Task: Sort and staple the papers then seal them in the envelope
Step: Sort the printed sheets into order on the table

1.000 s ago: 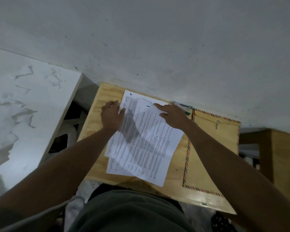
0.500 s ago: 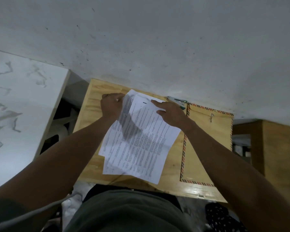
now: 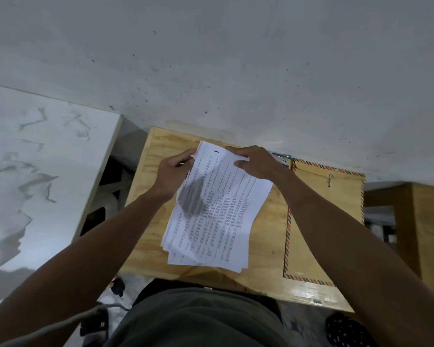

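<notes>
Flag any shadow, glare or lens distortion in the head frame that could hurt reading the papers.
Head view: dim, flat light; the left hand casts a dark shadow across the upper left of the papers, dulling the print there; text is too small to read anyway. Glare sits only on the table near edge. Wide-angle lens bows the wall line and stretches both forearms. The right hand casts no clear shadow.
</notes>
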